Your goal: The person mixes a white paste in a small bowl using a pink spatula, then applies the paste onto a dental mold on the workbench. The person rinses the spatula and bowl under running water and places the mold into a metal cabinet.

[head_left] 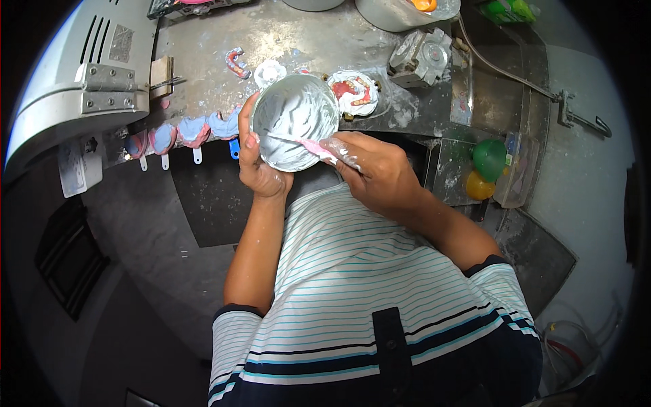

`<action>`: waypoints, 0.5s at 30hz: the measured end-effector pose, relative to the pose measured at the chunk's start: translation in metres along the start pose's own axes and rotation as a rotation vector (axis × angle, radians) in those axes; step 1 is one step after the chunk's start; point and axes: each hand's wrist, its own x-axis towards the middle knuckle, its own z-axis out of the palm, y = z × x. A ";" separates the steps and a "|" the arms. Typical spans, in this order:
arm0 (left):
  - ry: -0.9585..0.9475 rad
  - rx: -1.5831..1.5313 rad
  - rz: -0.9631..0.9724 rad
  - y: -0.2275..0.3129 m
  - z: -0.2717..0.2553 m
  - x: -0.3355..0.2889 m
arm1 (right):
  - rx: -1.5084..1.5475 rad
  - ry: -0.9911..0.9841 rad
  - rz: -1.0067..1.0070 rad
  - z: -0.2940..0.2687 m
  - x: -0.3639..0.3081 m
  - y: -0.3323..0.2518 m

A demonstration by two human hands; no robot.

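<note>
My left hand [260, 166] holds a round mixing bowl [329, 95] over the front edge of the metal bench, fingers and thumb around its left side. Wet white plaster [291, 112] coats the inside of the bowl, which tips so that its mouth shows. My right hand [380, 168] is closed on a pink-handled spatula [314, 148] whose blade reaches into the plaster; white smears cover its fingers. Just beyond the bowl, a pink denture with teeth sits in a round white plaster base [354, 95]. A small white plaster piece [270, 72] lies behind the rim.
Several dental impression trays [193, 131] with blue-grey material line the bench's front edge. A loose denture [237, 64] lies farther back. At the right stand a metal flask [422, 57] and a large pot [400, 15]. Green [489, 159] and yellow bowls [479, 186] sit beyond my right arm.
</note>
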 end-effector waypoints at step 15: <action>0.179 -0.101 0.087 -0.011 -0.012 -0.009 | 0.647 -0.061 0.830 -0.051 0.007 0.000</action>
